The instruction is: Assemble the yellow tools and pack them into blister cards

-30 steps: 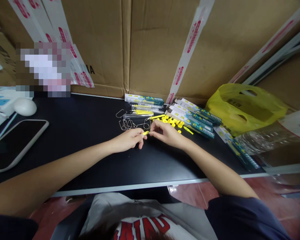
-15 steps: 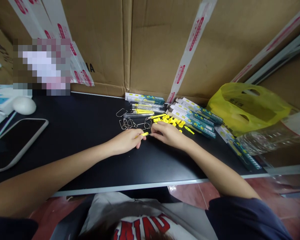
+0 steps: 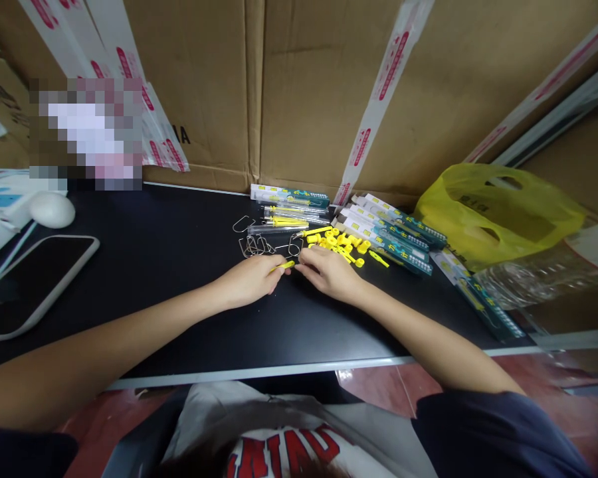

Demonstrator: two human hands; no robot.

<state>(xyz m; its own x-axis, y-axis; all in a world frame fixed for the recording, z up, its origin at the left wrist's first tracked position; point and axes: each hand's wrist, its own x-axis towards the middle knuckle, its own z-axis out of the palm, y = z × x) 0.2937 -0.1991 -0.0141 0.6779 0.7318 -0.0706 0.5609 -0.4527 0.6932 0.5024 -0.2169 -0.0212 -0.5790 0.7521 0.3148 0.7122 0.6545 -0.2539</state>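
Note:
Over the black table my left hand [image 3: 252, 279] is closed, pinching a small yellow plastic piece [image 3: 285, 265] that points to the right. Close beside its tip, my right hand [image 3: 331, 269] has thumb and forefinger pressed together; whatever they hold is hidden or too thin to make out. Just beyond the fingers lies a tangle of bent metal wire hooks [image 3: 254, 246]. Behind my right hand is a heap of small yellow plastic parts [image 3: 346, 242]. Clear tubes [image 3: 279, 230] and yellow rods [image 3: 286, 222] lie farther back.
Printed narrow boxes [image 3: 386, 229] are stacked at the back right, with another box [image 3: 483, 299] nearer the edge. A yellow plastic bag [image 3: 478, 219] and a clear bottle [image 3: 523, 275] lie at right. On the left are a phone [image 3: 34, 285] and a white rounded object [image 3: 53, 210]. Cardboard [image 3: 309, 99] walls the back.
My right hand has shifted slightly left, its fingertips now closer to the yellow piece. The thin wire seen between the hands earlier is no longer distinct.

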